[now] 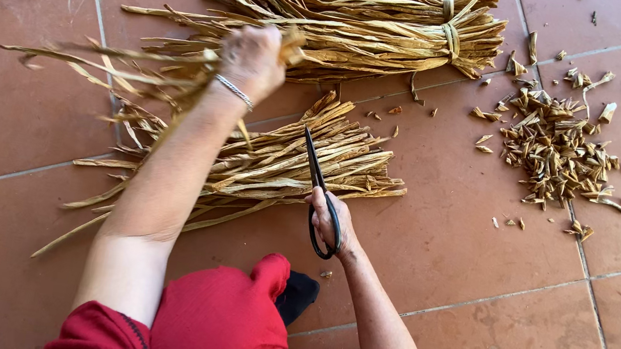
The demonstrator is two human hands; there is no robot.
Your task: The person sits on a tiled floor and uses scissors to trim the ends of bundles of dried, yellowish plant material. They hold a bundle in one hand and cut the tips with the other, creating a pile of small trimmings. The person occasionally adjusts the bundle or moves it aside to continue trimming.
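left hand (252, 57): raised over the floor, far-left of centre; grip pressed together around a handful of dried leaf strips (136, 68). Thin silver bracelet (234, 91) on that wrist.
held strips: tan to straw-yellow, long, flat, papery, curled and frayed at the tips. They trail out left from my fist, roughly level; a short stub sticks out the right side of the fist. Partly motion-blurred.
right hand (332, 221): near centre, low to the floor, fingers through the loop handles of black scissors (317, 188); grip pinching the handles.
scissors: long, narrow, dark blades pointing far, over the near bundle. Blades look together or nearly so; can't tell exactly.
near bundle (279, 165): loose sheaf of the same dry strips lying flat on the floor, just under the scissor blades. Cut ends squared off on the right, ragged tips fanning left and near.
far bundle (352, 15): thicker sheaf, further away, tied near its right end with a strip band (450, 35). Right end trimmed even, left end splayed.
offcuts (560, 148): heap of short tan snippets on the floor, right of both bundles, well apart from my hands. A few strays scattered around it.
floor (438, 261): reddish-brown square tiles, pale grout lines.
clothing: red garment (220, 326) at the near edge, between my arms.
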